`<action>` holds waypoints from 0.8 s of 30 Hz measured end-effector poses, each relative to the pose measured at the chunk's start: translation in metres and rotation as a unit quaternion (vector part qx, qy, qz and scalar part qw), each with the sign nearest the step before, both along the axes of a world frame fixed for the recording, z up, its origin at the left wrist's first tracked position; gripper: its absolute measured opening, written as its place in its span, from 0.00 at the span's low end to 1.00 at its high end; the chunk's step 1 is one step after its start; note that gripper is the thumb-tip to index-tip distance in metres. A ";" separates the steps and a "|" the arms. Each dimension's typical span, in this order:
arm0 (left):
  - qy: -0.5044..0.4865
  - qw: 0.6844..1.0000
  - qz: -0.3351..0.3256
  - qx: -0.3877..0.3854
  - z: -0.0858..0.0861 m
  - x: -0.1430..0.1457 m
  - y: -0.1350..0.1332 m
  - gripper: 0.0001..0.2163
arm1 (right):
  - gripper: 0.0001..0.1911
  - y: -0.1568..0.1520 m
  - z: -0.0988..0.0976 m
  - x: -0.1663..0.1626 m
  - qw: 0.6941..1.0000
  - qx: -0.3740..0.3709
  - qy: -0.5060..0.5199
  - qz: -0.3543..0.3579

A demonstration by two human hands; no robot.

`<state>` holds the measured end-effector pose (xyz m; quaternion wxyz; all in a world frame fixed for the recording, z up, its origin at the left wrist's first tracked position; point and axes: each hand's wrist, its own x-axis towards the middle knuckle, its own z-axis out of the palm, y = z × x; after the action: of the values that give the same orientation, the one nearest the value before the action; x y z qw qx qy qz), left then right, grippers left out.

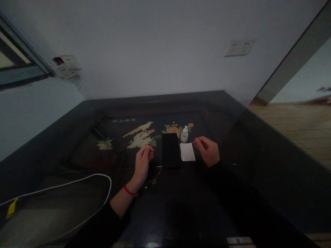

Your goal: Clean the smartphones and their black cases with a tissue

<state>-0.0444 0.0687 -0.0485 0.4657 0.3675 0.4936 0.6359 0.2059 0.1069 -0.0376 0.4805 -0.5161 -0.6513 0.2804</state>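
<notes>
Between my two hands a black phone (170, 150) lies flat on the dark table, with a thin strap and a small charm (154, 181) trailing from its lower left corner. Right beside the phone is a white square cloth or paper (187, 152). Behind that stands a small clear bottle (184, 134) with a white dropper-like top. My left hand (143, 159), with a red band at the wrist, rests left of the phone, fingers curled and nothing visible in them. To the right of the white square, my right hand (207, 150) is loosely closed, also showing nothing held.
The dark tabletop (227, 131) carries a bird-and-flower picture (141, 136). A white cable (95, 174) with a yellow tag (11, 208) loops at the left. Wall sockets (239, 47) are on the wall behind, with more sockets (67, 66) at the left corner.
</notes>
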 end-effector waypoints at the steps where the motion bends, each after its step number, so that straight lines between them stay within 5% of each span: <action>1: -0.006 1.000 0.004 -0.001 -0.001 0.002 0.003 0.11 | 0.17 0.001 -0.003 -0.004 1.000 -0.010 0.019 0.005; 4: -0.038 0.999 0.013 -0.009 -0.006 0.013 0.013 0.06 | 0.14 0.002 -0.017 -0.022 0.997 -0.038 0.060 0.035; 9: -0.104 0.994 -0.029 -0.019 -0.006 0.037 0.021 0.19 | 0.12 0.000 -0.035 -0.040 0.993 -0.066 0.069 0.063; 16: -0.164 0.980 -0.105 -0.032 0.000 0.044 0.014 0.32 | 0.13 -0.007 -0.041 -0.035 0.989 -0.095 0.066 0.096; 24: -0.182 0.975 -0.120 -0.041 -0.001 0.042 0.012 0.34 | 0.12 -0.004 -0.044 -0.035 0.986 -0.111 0.066 0.110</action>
<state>-0.0024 0.0806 -0.0493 0.6354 0.2827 0.3785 0.6108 0.1705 0.1026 -0.0819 0.4284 -0.4715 -0.6360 0.4355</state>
